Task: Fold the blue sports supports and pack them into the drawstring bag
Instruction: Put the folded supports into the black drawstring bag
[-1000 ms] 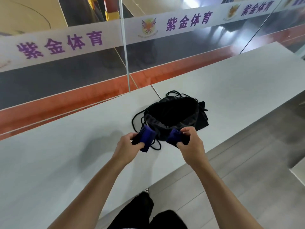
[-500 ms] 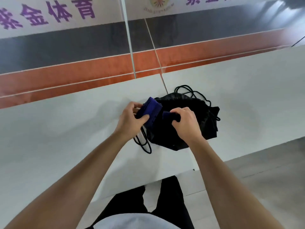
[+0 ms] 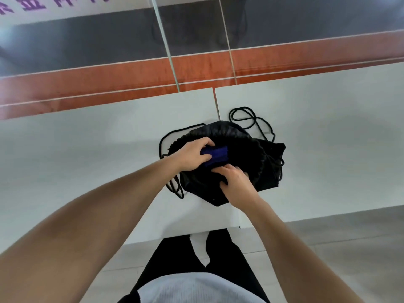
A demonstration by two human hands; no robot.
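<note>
Head view: both hands reach into bag [image 3: 258, 158], left hand [image 3: 192, 156] gripping blue support [image 3: 216, 155]

Place: an indoor sports hall, seen from courtside.
Far: grey and orange court floor [image 3: 109, 82] with white lines; white banner [image 3: 65, 7] with purple characters.
Near: white bench [image 3: 87, 138], grey tiles [image 3: 328, 237].

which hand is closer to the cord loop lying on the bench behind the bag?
Right. The right hand is at the bag's near rim, below the cord loop; the left hand grips a blue support further left.
</note>
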